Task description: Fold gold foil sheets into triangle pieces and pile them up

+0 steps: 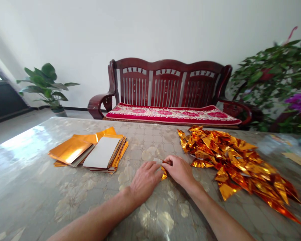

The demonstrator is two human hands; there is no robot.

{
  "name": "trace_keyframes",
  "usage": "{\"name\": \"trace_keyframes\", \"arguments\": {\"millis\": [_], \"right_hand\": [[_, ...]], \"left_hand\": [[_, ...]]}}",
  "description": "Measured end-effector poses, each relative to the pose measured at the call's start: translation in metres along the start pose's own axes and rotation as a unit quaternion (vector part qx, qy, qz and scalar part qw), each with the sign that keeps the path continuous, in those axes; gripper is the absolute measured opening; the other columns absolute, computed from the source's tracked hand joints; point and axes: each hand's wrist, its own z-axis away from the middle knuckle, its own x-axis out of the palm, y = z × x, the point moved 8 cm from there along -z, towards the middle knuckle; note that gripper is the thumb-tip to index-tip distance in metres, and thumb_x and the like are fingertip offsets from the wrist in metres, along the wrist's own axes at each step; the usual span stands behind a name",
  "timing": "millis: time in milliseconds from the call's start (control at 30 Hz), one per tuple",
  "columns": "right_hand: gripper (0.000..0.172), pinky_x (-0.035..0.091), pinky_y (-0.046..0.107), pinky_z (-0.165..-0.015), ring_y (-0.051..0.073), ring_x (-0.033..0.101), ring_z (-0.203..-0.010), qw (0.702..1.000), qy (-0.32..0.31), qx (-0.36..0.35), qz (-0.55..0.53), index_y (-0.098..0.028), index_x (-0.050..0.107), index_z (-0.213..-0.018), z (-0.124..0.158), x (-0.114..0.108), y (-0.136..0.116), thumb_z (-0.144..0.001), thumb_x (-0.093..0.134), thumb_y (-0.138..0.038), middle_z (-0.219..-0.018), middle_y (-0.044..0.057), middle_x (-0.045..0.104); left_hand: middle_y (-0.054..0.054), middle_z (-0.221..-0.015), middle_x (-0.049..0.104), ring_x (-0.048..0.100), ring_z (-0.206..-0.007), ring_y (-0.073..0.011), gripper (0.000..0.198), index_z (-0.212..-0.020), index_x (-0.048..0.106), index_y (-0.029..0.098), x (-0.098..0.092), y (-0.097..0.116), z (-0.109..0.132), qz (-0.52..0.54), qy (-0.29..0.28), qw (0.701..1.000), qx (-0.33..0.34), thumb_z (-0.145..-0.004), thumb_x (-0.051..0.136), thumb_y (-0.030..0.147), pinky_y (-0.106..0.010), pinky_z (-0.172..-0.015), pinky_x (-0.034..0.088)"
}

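Note:
Close together at the middle of the table, both my hands work on one sheet of gold foil paper (164, 174). My left hand (146, 177) lies low over its left side, fingers pressed together on the paper. With thumb and fingers pinched, my right hand (178, 170) grips its right edge. Most of the sheet is hidden under the fingers; a gold part and a pale edge show. To the left sits a stack of flat foil paper (71, 149), some sheets grey side up. A heap of folded gold foil pieces (230, 157) spreads on the right.
The table (72, 194) has a glossy, flower-patterned cover. Clear plastic wrapping (273, 144) lies at its right end. Beyond the far edge stands a dark red wooden bench (165, 87), with potted plants (46, 85) either side.

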Motion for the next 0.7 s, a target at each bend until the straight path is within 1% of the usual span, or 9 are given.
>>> {"name": "trace_keyframes", "arguments": {"millis": [100, 200, 400, 533, 700], "right_hand": [[0.009, 0.038, 0.028, -0.068, 0.019, 0.062, -0.083, 0.999, 0.031, -0.017, 0.003, -0.027, 0.069, -0.078, 0.0011, 0.0005, -0.0032, -0.084, 0.063, -0.031, -0.083, -0.002, 0.072], [0.008, 0.039, 0.028, -0.069, 0.019, 0.061, -0.083, 0.999, 0.037, -0.014, -0.004, -0.028, 0.071, -0.084, 0.0014, 0.0036, -0.0016, -0.084, 0.063, -0.029, -0.082, -0.002, 0.072], [0.018, 0.042, 0.029, -0.079, 0.020, 0.061, -0.090, 0.998, 0.048, -0.031, -0.025, -0.028, 0.073, -0.093, 0.0049, 0.0020, -0.0018, -0.084, 0.060, -0.021, -0.092, 0.000, 0.074], [0.016, 0.043, 0.030, -0.078, 0.021, 0.062, -0.088, 0.998, 0.056, -0.018, -0.026, -0.027, 0.074, -0.090, 0.0056, 0.0017, 0.0002, -0.083, 0.061, -0.022, -0.087, 0.000, 0.073], [0.017, 0.043, 0.030, -0.079, 0.021, 0.062, -0.089, 0.998, 0.056, -0.027, -0.008, -0.027, 0.074, -0.091, 0.0063, 0.0038, -0.0042, -0.084, 0.060, -0.020, -0.089, 0.001, 0.073]], "left_hand": [[-0.004, -0.120, 0.061, 0.055, -0.112, -0.0229, 0.020, -0.117, 0.056, 0.024, -0.0004, -0.0028, -0.0009, 0.002, 0.000, 1.000, -0.013, -0.098, 0.051, 0.027, -0.038, -0.096, 0.046], [-0.005, -0.124, 0.059, 0.053, -0.116, -0.0235, 0.022, -0.119, 0.055, 0.025, -0.0010, -0.0047, -0.0015, 0.002, -0.004, 1.000, -0.020, -0.097, 0.052, 0.028, -0.039, -0.097, 0.046], [-0.006, -0.131, 0.056, 0.052, -0.118, -0.0233, 0.025, -0.123, 0.052, 0.025, -0.0015, -0.0072, -0.0014, 0.001, -0.010, 1.000, -0.023, -0.098, 0.050, 0.031, -0.039, -0.098, 0.045], [-0.006, -0.133, 0.055, 0.051, -0.120, -0.0237, 0.027, -0.125, 0.049, 0.024, -0.0002, -0.0086, -0.0019, -0.001, -0.014, 1.000, -0.023, -0.098, 0.050, 0.031, -0.040, -0.099, 0.044], [-0.006, -0.133, 0.054, 0.050, -0.120, -0.0246, 0.031, -0.127, 0.048, 0.025, -0.0011, -0.0088, -0.0028, -0.002, -0.007, 1.000, -0.023, -0.097, 0.053, 0.029, -0.040, -0.099, 0.043]]}}
